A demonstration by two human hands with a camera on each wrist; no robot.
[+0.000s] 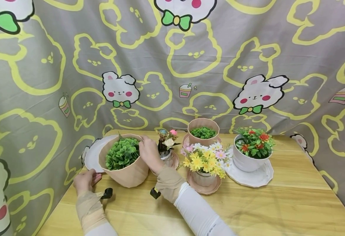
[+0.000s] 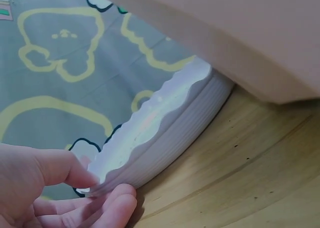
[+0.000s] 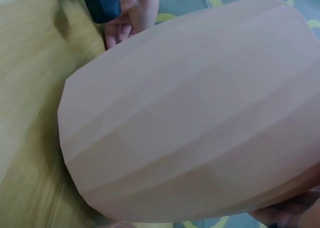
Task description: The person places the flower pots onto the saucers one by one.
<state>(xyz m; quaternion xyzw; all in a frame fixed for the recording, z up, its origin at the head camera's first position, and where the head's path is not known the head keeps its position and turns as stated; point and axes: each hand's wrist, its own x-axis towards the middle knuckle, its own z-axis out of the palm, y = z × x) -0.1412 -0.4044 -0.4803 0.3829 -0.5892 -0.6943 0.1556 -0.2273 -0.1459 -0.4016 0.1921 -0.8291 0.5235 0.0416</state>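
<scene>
A large pale pink flower pot [image 1: 129, 177] holds a leafy green plant [image 1: 123, 153]. My right hand [image 1: 151, 153] grips its rim on the right side. Behind and left of the pot lies a white saucer [image 1: 93, 154] with a wavy rim, partly hidden by the pot. My left hand [image 1: 85, 182] pinches the saucer's near edge; in the left wrist view the thumb [image 2: 75, 173] is on top and the fingers are below. The pot's ribbed side [image 3: 190, 108] fills most of the right wrist view, where the pot lies slanted. Its contact with the table is unclear.
Right of the pot stand a small pot of mixed flowers [image 1: 167, 144], a pink pot with greenery [image 1: 203, 126], and a pot of yellow flowers [image 1: 204, 180] on a pink saucer. A white pot [image 1: 247, 163] with red flowers sits on a white saucer [image 1: 262, 178]. Patterned cloth hangs behind.
</scene>
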